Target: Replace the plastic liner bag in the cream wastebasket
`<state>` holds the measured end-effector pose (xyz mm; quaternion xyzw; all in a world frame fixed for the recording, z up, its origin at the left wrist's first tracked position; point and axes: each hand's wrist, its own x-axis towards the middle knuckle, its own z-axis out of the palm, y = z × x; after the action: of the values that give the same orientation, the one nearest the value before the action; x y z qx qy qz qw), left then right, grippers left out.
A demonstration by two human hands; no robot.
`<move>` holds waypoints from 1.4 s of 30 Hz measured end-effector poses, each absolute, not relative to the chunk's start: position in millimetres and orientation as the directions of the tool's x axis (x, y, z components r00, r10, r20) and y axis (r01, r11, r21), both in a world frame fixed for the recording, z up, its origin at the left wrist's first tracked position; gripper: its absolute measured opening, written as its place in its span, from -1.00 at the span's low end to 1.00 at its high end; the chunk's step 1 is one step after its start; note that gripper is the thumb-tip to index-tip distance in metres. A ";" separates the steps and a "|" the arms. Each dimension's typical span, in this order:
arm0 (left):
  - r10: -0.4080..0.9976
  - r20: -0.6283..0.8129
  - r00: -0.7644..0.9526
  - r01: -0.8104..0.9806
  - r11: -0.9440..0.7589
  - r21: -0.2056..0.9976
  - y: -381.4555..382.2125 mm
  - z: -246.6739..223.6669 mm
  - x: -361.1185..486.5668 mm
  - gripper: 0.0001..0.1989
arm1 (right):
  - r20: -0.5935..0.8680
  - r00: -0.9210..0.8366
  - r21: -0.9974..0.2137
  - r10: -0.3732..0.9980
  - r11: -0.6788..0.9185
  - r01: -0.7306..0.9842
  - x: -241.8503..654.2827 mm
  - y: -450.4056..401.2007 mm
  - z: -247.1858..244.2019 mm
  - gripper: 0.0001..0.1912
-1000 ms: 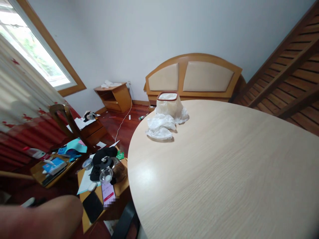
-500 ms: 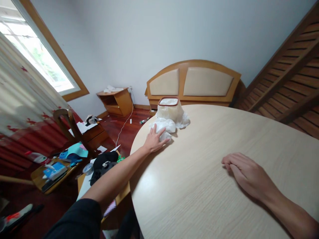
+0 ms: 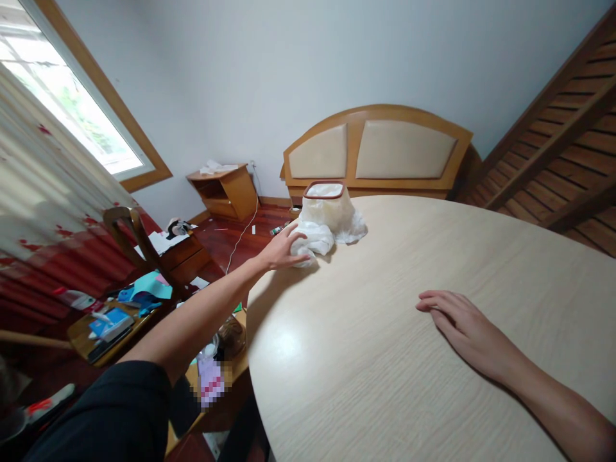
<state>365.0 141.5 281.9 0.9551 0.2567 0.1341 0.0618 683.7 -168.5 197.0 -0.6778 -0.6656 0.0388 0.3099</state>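
Observation:
At the far left part of the round table (image 3: 375, 333) sits a small pale bin (image 3: 323, 208) with a brown rim, draped in thin white plastic. A crumpled white plastic bag (image 3: 317, 239) lies against its near side. My left hand (image 3: 282, 249) reaches to that bag's left edge, fingers spread and curved at it; it seems to touch the plastic without a closed grip. My right hand (image 3: 459, 319) rests on the bare tabletop to the right, palm down, fingers loosely stretched, thumb apart, holding nothing.
Left of the table, a wooden chair (image 3: 84, 343) carries a blue tissue pack and papers. A low wooden stand (image 3: 235, 372) with assorted items is beside the table edge. Behind are a headboard (image 3: 404, 151) and a nightstand (image 3: 226, 192); a white cable (image 3: 240, 237) crosses the floor.
My left hand has shifted left, from on top of the crumpled bag to its left edge. The fingers of my right hand have loosened and straightened from a curled pose.

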 end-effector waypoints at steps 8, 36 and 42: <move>0.302 0.143 0.942 0.280 -0.947 0.158 143.1 269.4 366.0 -0.27 | 0.365 0.125 -0.476 0.923 0.070 0.877 682.9 -167.1 195.4 -0.69; 0.315 0.340 0.886 0.301 -0.949 0.093 77.5 262.7 398.0 -0.57 | 0.356 0.152 -0.393 0.922 0.000 0.919 680.4 -164.8 191.5 -0.58; 0.188 0.124 0.974 0.170 -0.974 0.149 35.7 244.7 479.8 -0.44 | 0.241 0.175 -0.320 0.955 -0.092 0.943 696.6 -155.5 207.7 -0.52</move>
<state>479.8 35.7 244.7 0.9911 0.0903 0.0688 0.0690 696.6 -155.5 207.7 -0.7388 -0.6421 0.0142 0.2043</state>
